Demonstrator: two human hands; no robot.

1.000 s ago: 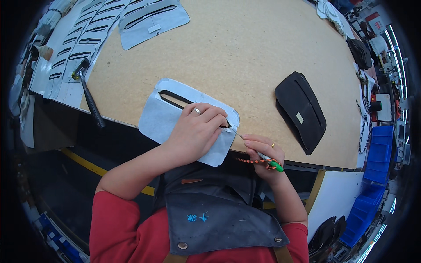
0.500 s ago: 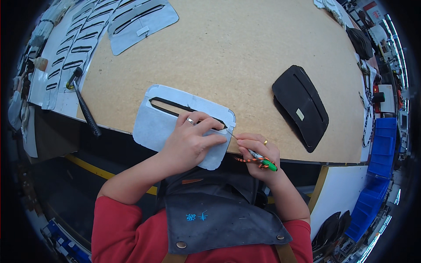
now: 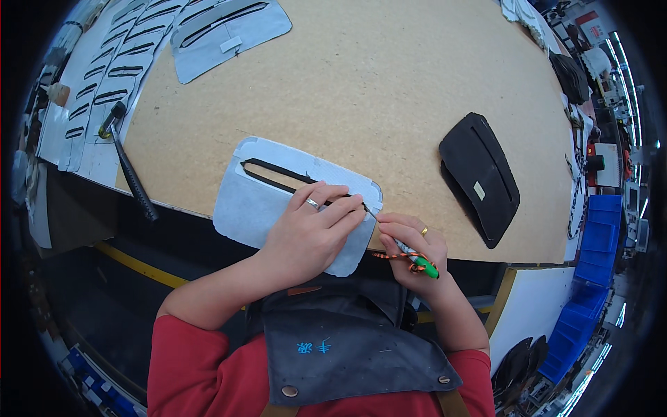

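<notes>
A pale blue-grey panel (image 3: 243,208) with rounded corners lies at the near table edge and overhangs it. Its long slot is bordered by black strips (image 3: 271,182). My left hand (image 3: 313,226) rests over the panel's right part, fingers stretched out, fingertips pressed near the slot's right end; its thumb is mostly hidden. At the panel's right edge, my right hand (image 3: 415,254) is closed around a thin-tipped awl-like tool (image 3: 405,247) with a green end and an orange-and-black cord. The metal tip touches the slot's right corner beside my left fingertips.
Right of the panel lies a black slotted piece (image 3: 479,181) with a small pale label. A similar pale panel (image 3: 229,31) is at the far left. A black-handled hammer (image 3: 132,167) sits across the left table edge. Blue bins (image 3: 597,236) stand at the right.
My left fingers have straightened and shifted toward the slot's right end. The tool tip stays at that corner. The whole view has shifted slightly.
</notes>
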